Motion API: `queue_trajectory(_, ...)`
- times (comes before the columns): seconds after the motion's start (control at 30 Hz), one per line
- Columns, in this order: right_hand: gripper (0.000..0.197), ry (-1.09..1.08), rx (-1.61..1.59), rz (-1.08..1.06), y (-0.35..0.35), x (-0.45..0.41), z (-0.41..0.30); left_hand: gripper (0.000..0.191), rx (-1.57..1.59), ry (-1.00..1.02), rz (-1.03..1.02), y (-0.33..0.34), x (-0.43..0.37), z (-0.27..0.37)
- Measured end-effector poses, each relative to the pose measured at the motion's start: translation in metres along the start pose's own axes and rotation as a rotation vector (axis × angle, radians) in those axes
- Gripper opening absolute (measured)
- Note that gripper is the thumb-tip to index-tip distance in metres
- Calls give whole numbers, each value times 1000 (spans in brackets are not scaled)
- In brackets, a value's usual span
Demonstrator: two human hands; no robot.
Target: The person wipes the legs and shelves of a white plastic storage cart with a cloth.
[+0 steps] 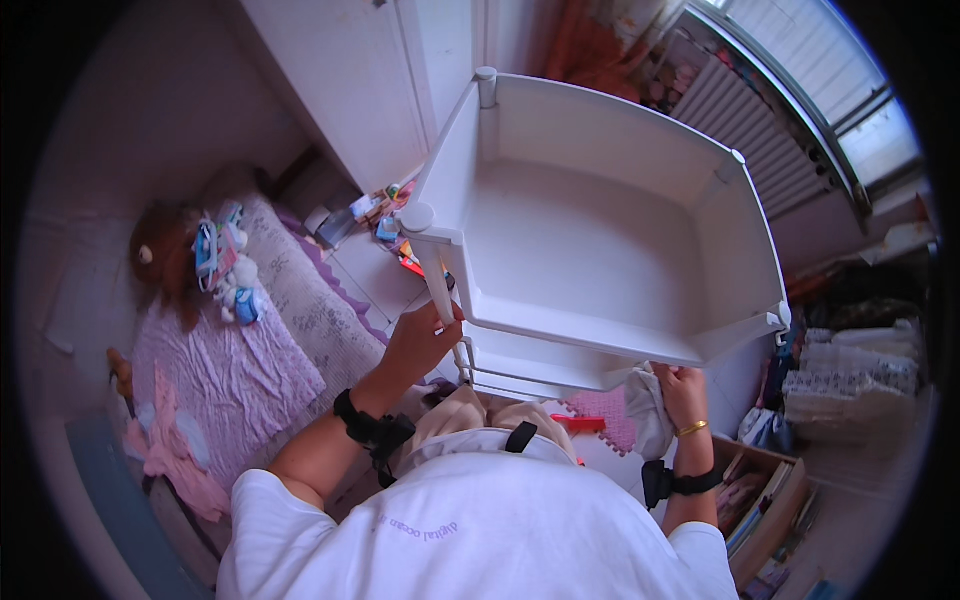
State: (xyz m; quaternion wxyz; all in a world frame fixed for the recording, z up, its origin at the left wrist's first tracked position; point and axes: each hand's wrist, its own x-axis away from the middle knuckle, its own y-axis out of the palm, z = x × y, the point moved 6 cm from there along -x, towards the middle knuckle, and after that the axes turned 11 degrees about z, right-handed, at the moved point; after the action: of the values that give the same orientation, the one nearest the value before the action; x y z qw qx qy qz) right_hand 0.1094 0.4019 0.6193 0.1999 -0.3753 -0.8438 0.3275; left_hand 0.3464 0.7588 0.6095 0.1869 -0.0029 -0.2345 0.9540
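A white plastic tiered storage rack (577, 225) stands before me, its bare top bin facing up. My left hand (420, 337) has its fingers around the rack's front left post (437, 281), just below the top bin. Under the front edge of that bin, my right hand (684, 394) grips a pale grey cloth (649, 412), which hangs down beside the wrist. The right fingertips are partly hidden by the bin's rim. A lower bin (532, 360) shows beneath the top one.
At left is a bed (300, 300) with a brown plush toy (161, 255). Small items (375, 206) lie on the tiles behind the rack. A radiator (742, 127) is below the window. A wooden drawer (765, 487) and stacked fabric (855, 375) are at right.
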Motion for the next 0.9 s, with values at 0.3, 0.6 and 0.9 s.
queue_trajectory(0.3, 34, -104, 57, -257, 55, -28, -49, 24, -115, -97, 250, -62, 35, -14)
queue_trajectory(0.6, 33, -255, 116, -344, 103, -35, -126, 30, -146, -282, 497, -116, 63, -50)
queue_trajectory(0.9, 29, -465, -36, -324, 157, -33, -216, 29, -154, -234, 622, -184, 60, -78)
